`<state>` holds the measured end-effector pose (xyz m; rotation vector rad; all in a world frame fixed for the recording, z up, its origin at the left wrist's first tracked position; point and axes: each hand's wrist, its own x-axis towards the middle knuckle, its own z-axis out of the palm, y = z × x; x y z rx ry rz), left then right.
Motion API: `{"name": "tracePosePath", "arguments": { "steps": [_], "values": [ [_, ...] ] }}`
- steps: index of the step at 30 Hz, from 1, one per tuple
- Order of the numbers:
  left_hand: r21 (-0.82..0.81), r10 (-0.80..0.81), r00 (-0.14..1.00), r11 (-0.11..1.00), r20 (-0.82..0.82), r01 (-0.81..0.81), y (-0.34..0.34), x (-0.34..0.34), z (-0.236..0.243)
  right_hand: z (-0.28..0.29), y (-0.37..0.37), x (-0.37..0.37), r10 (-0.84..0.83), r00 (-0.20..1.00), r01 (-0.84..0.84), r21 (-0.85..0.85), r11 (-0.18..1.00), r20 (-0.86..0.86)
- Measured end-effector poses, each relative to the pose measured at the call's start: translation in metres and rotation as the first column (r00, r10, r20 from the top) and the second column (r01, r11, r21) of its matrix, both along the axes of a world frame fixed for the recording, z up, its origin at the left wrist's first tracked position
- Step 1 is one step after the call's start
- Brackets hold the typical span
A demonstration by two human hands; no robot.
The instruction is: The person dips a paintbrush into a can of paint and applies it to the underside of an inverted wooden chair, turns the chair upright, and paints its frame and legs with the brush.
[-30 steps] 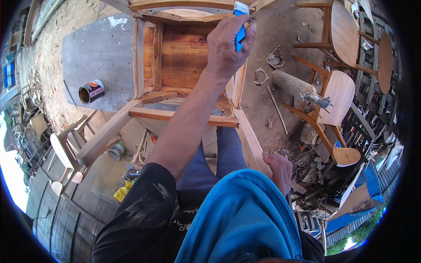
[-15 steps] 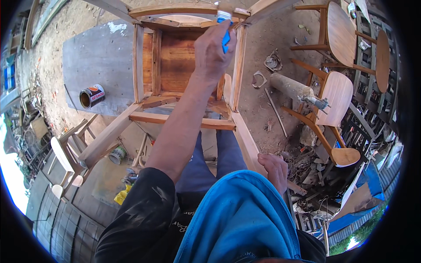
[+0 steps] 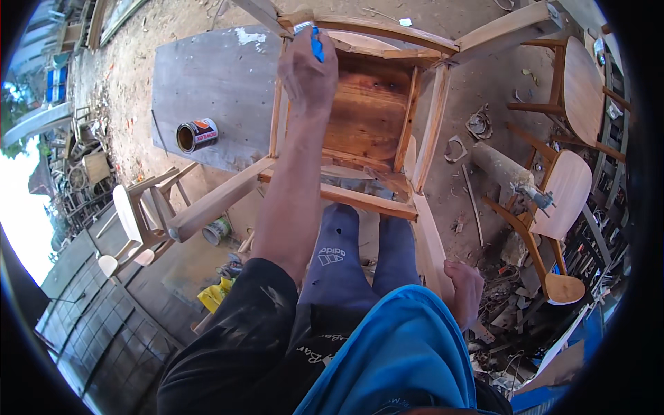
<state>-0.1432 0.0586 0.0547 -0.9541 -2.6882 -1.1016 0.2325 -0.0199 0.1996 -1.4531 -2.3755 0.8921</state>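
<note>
A wooden chair frame (image 3: 346,196) stands in front of me, its legs pointing up and outward and reddish-brown boards (image 3: 363,111) inside it. Near its far left corner, my left hand (image 3: 308,76) is closed around a paintbrush (image 3: 317,45) with a blue handle. The bristles are at the top rail where it meets the far left leg; whether they touch is hard to see. At lower right, my right hand (image 3: 465,294) grips the near right leg (image 3: 430,242) of the frame.
An open paint can (image 3: 197,135) lies on its side on a grey board (image 3: 214,83) at left. Pale chairs (image 3: 564,194) stand at right beside a concrete-like cylinder (image 3: 508,169) and scrap. Another chair (image 3: 135,214), a second can (image 3: 216,231) and a yellow item (image 3: 215,294) are at lower left.
My left hand has carried the brush from the far right corner of the frame leftward to the far left corner. The view has shifted, and my right hand stays on the near right leg.
</note>
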Motion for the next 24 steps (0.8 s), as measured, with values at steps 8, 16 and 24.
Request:
{"name": "tracePosePath", "arguments": {
  "steps": [8,16,24],
  "values": [
    [0.089,-0.374,0.926,0.925,0.056,0.368,0.020,0.030,0.015,0.006,0.001,0.000,-0.027,1.000,0.027,-0.035,0.999,-0.012],
    [-0.185,-0.279,0.945,0.933,0.170,0.308,0.022,-0.001,0.038,-0.002,0.005,0.005,0.053,0.998,-0.058,-0.120,0.991,-0.046],
    [-0.039,-0.296,0.855,0.938,0.427,0.344,0.024,0.019,0.044,0.003,0.007,0.007,0.049,0.998,-0.054,-0.127,0.991,-0.040]
  ]
}}
